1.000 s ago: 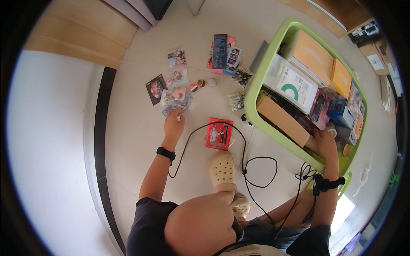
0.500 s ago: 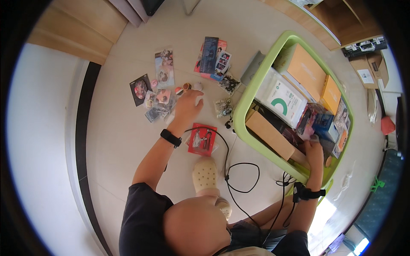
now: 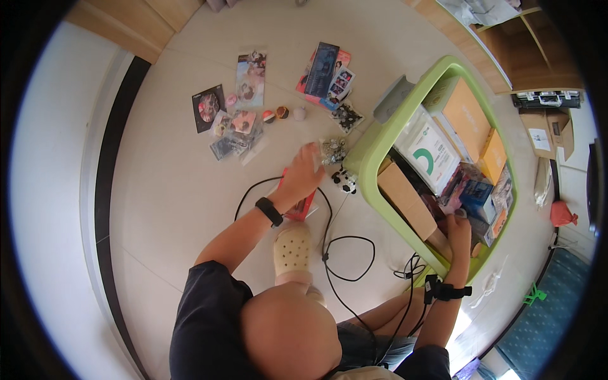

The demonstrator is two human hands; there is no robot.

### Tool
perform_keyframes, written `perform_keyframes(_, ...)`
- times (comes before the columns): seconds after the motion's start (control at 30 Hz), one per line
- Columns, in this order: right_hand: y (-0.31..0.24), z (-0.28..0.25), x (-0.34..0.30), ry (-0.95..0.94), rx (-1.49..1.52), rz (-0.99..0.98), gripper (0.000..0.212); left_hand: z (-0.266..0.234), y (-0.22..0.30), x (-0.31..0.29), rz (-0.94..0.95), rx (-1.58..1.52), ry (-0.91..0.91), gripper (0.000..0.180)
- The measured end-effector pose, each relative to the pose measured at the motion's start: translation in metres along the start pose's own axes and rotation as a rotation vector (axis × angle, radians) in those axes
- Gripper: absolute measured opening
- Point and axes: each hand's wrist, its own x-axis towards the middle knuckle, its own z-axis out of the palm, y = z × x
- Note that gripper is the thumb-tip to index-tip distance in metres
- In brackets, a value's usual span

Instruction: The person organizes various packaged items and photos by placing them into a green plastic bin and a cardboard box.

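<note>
My left hand (image 3: 304,172) hovers over the floor with fingers apart, holding nothing. It partly covers a red picture packet (image 3: 303,206) and is nearest to a small bag of silvery trinkets (image 3: 333,151). A black-and-white panda-like trinket (image 3: 344,181) lies just beyond its fingertips. My right hand (image 3: 459,235) reaches into a green plastic bin (image 3: 362,179). Its fingers are closed around a small greyish item (image 3: 461,214), too small to name, among the packed boxes. White packaging with a green ring (image 3: 427,152) and a brown cardboard box (image 3: 405,196) lie in the bin.
Small round trinkets (image 3: 282,113), clear packets (image 3: 237,144), a black card (image 3: 209,109) and printed cards (image 3: 322,69) are spread on the floor. A black cable (image 3: 345,278) loops near my cream clog (image 3: 292,250). Shelving (image 3: 538,57) stands at the far right.
My left hand has moved right and nearer, from the round trinkets to over the red packet. My right hand stays in the bin, slightly lower. The whole view has shifted a little.
</note>
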Motion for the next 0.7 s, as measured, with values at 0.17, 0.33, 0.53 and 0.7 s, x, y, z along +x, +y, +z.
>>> perform_keyframes(0.17, 0.006, -0.003, 0.002, 0.003, 0.042, 0.042, 0.037, -0.04, 0.025, 0.125, -0.033, 0.229, 0.242, 0.052)
perform_keyframes(0.33, -0.02, -0.005, 0.001, 0.034, 0.037, 0.041, 0.038, -0.043, 0.004, 0.234, -0.321, 0.516, 0.067, 0.075)
perform_keyframes(0.53, -0.024, -0.008, -0.001, -0.032, 0.092, 0.108, 0.034, 0.003, 0.008, 0.258, -0.578, 0.71, 0.096, 0.101)
perform_keyframes(0.7, -0.039, -0.007, 0.003, 0.04, 0.034, 0.06, 0.035, 0.004, 0.008, 0.278, -0.638, 0.662, 0.115, 0.098)
